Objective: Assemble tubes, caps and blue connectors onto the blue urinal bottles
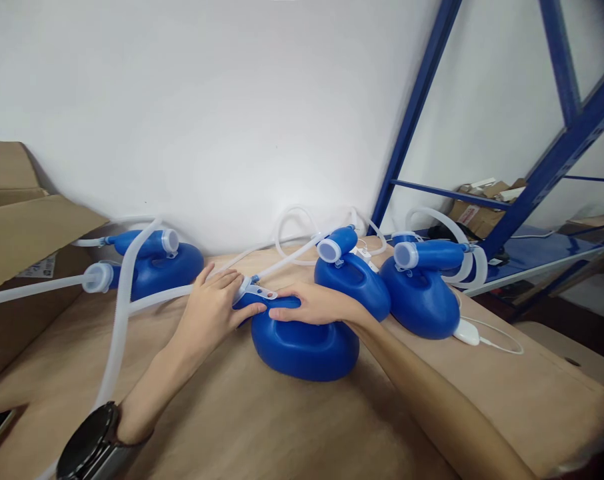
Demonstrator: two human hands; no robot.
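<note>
A blue plastic urinal bottle (pixel 307 353) lies on its side on the brown-covered table, its neck pointing left. My left hand (pixel 217 303) closes around the neck and white cap, thumb along the blue neck; most of the cap is hidden under the fingers. A pale strap with holes (pixel 262 291) stretches from the cap toward my other hand. My right hand (pixel 317 303) grips the bottle's handle from above, with its fingertips near the strap's end. A white corrugated hose (pixel 162 297) runs leftward from behind my left hand.
Similar blue bottles with hoses stand behind: one at left (pixel 185 267), one just behind mine (pixel 352 287), and one at right (pixel 425 300). An open cardboard box (pixel 32 233) is at far left. A blue metal rack (pixel 417 100) rises at right. A white cabled device (pixel 466 331) lies nearby.
</note>
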